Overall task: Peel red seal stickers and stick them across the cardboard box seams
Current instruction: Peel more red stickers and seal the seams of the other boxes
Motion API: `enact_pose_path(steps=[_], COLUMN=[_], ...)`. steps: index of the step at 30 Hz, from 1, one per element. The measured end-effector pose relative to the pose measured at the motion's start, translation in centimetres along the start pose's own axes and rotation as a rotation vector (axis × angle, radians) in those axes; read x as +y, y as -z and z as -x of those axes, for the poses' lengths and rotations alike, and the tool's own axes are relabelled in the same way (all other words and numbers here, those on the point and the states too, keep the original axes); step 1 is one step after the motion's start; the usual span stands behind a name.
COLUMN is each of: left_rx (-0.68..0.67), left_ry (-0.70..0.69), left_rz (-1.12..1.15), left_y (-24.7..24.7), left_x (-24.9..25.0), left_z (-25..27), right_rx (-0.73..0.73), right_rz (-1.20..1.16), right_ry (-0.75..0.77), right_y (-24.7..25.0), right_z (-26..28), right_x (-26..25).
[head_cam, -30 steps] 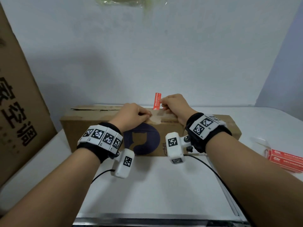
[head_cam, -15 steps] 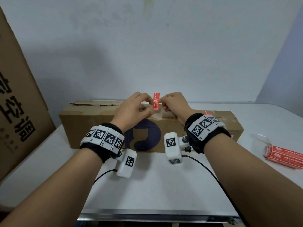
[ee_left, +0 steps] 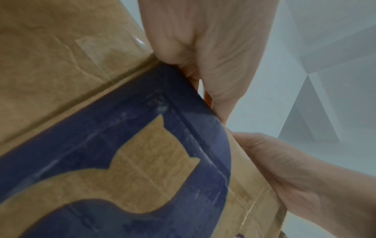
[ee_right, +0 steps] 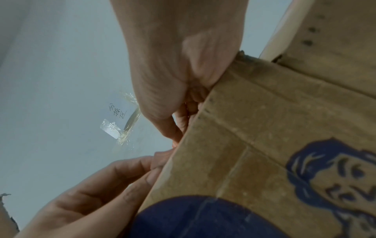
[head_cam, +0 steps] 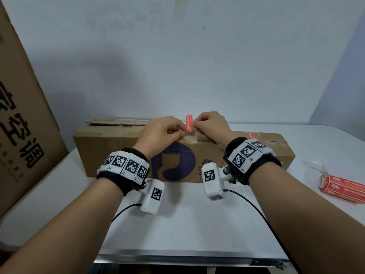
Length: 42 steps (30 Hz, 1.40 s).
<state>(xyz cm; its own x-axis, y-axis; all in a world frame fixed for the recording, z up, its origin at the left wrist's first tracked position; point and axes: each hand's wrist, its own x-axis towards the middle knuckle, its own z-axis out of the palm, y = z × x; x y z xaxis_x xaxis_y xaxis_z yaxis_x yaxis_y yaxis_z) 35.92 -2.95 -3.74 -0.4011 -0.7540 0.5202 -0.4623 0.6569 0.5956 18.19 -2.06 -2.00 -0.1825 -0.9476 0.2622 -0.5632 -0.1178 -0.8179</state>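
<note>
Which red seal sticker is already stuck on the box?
The red seal sticker on the brown cardboard box top, right of the right hand. The other sticker is upright, pinched between both hands.

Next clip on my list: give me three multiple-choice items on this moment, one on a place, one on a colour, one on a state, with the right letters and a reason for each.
1. Where does the roll of red seal stickers lie?
A. On the white table, right of the long brown cardboard box
B. On top of the box
C. Left of the box

2. What colour is the large round print on the box's front?
A. Green
B. Dark blue
C. Yellow

3. How is the small red seal sticker held?
A. Lying flat on the table
B. Pinched between the left hand and right hand above the box's top edge
C. Held by the right hand alone

Answers:
1 A, the head view shows the roll on the table by the box's right end.
2 B, the print is dark blue in all views.
3 B, fingertips of both hands meet on the sticker.
</note>
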Motion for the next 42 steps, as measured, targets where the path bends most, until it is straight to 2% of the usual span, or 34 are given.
enact_pose_path(steps=[23, 42], left_rx=[-0.057, -0.126], left_ry=[0.065, 0.079], left_rz=[-0.139, -0.177], left_y=[0.3, 0.6], left_x=[-0.3, -0.2], left_z=[0.0, -0.2], right_rx=[-0.080, -0.110], right_rz=[0.245, 0.357], right_ry=[0.134, 0.025], right_y=[0.1, 0.3], right_z=[-0.1, -1.0], right_x=[0.4, 0.4])
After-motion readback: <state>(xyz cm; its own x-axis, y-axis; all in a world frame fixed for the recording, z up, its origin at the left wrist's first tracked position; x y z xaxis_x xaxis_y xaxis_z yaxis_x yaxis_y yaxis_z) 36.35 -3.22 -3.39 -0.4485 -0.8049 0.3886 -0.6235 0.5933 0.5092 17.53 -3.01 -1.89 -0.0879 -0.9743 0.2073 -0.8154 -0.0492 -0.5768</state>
